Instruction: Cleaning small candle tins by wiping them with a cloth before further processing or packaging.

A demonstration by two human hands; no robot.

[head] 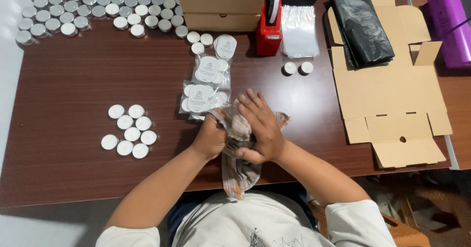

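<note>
My left hand [210,138] and my right hand [260,127] are pressed together over a checked orange-and-grey cloth [239,171], both gripping it near the table's front edge. The cloth hangs down past the edge toward my lap. Just beyond my hands lie clear bags of white tealight candles with round labels [205,86]. A loose cluster of several white tealights [130,131] sits to the left of my left hand.
Many metal-cupped tealights [93,6] fill the far left corner. Stacked cardboard boxes [223,9], a red tape dispenser [269,28], clear bags [299,31], two tealights [298,68], a flat unfolded carton [392,100] under a black bag [360,26], and a purple device [451,24] stand farther back and right.
</note>
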